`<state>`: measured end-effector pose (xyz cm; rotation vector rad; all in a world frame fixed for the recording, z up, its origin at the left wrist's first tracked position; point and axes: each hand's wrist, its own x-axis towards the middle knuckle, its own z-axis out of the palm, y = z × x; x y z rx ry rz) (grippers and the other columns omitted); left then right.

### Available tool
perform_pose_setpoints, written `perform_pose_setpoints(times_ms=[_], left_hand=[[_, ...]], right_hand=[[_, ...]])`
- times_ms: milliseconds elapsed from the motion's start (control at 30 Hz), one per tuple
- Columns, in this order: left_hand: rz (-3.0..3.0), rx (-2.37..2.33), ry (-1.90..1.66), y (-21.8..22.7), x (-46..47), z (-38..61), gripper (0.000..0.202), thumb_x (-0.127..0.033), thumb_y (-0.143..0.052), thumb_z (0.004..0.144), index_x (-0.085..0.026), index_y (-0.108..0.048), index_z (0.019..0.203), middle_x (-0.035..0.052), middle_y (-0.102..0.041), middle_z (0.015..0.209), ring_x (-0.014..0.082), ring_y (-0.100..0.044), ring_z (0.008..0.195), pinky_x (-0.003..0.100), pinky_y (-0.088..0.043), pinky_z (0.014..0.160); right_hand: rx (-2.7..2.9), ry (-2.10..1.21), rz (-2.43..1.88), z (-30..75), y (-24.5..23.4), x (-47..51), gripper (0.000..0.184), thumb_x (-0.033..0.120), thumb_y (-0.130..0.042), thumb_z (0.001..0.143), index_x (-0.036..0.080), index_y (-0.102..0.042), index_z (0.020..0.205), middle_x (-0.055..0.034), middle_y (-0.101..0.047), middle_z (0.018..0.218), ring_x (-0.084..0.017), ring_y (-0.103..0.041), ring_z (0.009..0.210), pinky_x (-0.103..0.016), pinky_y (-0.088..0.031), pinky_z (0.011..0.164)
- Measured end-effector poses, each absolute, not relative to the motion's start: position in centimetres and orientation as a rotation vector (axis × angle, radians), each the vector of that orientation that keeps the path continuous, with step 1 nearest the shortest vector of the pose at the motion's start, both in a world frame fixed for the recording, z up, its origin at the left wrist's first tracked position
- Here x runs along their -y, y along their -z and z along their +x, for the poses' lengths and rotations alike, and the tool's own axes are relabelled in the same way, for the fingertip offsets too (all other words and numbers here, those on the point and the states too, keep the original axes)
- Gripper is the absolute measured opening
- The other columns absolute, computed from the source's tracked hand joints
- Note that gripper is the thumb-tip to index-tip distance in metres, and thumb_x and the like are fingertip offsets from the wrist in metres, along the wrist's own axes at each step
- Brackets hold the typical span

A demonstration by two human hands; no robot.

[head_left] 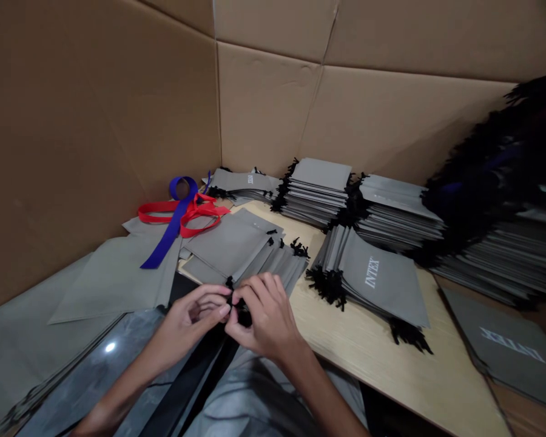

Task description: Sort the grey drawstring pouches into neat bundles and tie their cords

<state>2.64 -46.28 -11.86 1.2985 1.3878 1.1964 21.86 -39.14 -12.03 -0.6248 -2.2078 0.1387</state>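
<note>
Close together in front of my lap, my left hand (193, 318) and my right hand (266, 315) meet with their fingertips pinched on a short black cord (230, 297). Both hands are closed, and much of the cord is hidden behind the fingers. Just beyond them lies a fanned row of grey fabric pouches (232, 240) with knotted black cord ends. Whether the cord belongs to one of these pouches I cannot tell. Right of my hands rests a pile of grey pouches marked INTEX (382, 276), with bunched black cords at its edges.
Taller pouch stacks (318, 188) line the back of the pale board (368, 340). Red ribbon (195, 227) and blue ribbon (168, 233) lie on grey fabric (118, 276) at left. Cardboard walls (264, 103) enclose the back and left. A dark heap of cords (486, 176) rises at right.
</note>
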Motion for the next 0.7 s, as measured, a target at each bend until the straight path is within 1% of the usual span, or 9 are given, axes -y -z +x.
perform_pose_setpoints(times_ms=[100,200,333,433,500,600,700], left_hand=[[1.206,-1.369,-1.236,12.1,46.3,2.6,0.029,-0.042,-0.084,0.087,-0.022,-0.077,0.106,0.0035,-0.083,0.09,0.019,-0.079,0.085,0.027,-0.064,0.08],[1.196,-1.394,-1.223,12.3,46.5,2.2,0.031,-0.044,-0.084,0.087,-0.022,-0.078,0.108,0.0031,-0.083,0.087,0.0188,-0.08,0.082,0.027,-0.064,0.079],[1.281,-1.485,-1.214,12.6,47.0,1.5,0.033,-0.047,-0.08,0.09,-0.024,-0.081,0.114,0.004,-0.084,0.094,0.0184,-0.08,0.086,0.025,-0.064,0.082],[1.331,-1.56,-1.263,13.0,47.3,1.3,0.034,-0.049,-0.079,0.091,-0.025,-0.083,0.116,0.0049,-0.084,0.106,0.0178,-0.08,0.087,0.024,-0.064,0.082],[1.321,-1.601,-1.308,13.5,47.4,1.2,0.037,-0.051,-0.079,0.09,-0.026,-0.082,0.117,0.0054,-0.084,0.109,0.0192,-0.081,0.092,0.026,-0.065,0.085],[1.274,-1.67,-1.372,14.0,47.4,1.2,0.037,-0.054,-0.084,0.085,-0.024,-0.083,0.108,0.0051,-0.086,0.101,0.0218,-0.082,0.093,0.028,-0.066,0.089],[1.246,-1.712,-1.394,14.2,47.5,1.2,0.036,-0.055,-0.088,0.08,-0.024,-0.083,0.098,0.0045,-0.087,0.097,0.0231,-0.083,0.091,0.028,-0.067,0.087]], right_hand=[[2.249,-0.207,-0.584,22.1,11.8,39.1,0.008,0.018,-0.063,0.093,0.021,-0.065,0.1,-0.0041,-0.07,0.099,-0.023,-0.054,0.094,-0.039,-0.042,0.084],[2.292,-0.241,-0.574,22.2,11.7,39.0,0.01,0.02,-0.064,0.097,0.021,-0.067,0.107,-0.0038,-0.071,0.104,-0.023,-0.055,0.097,-0.039,-0.042,0.085],[2.399,-0.129,-0.625,22.1,11.7,38.8,0.013,0.024,-0.064,0.1,0.021,-0.068,0.112,-0.0044,-0.07,0.107,-0.025,-0.054,0.099,-0.041,-0.04,0.086],[2.464,-0.052,-0.654,21.9,11.9,38.8,0.014,0.021,-0.062,0.102,0.022,-0.068,0.115,-0.0043,-0.07,0.107,-0.025,-0.053,0.098,-0.042,-0.039,0.085],[2.464,-0.055,-0.671,21.9,12.0,38.8,0.017,0.02,-0.063,0.101,0.023,-0.069,0.117,-0.0042,-0.069,0.106,-0.026,-0.053,0.098,-0.042,-0.038,0.084],[2.43,-0.097,-0.703,21.7,12.1,38.9,0.02,0.021,-0.066,0.1,0.024,-0.07,0.12,-0.0043,-0.069,0.107,-0.026,-0.053,0.099,-0.042,-0.039,0.084],[2.403,-0.113,-0.736,21.4,12.0,39.1,0.021,0.026,-0.068,0.101,0.025,-0.072,0.121,-0.0047,-0.07,0.109,-0.026,-0.053,0.1,-0.043,-0.041,0.085]])
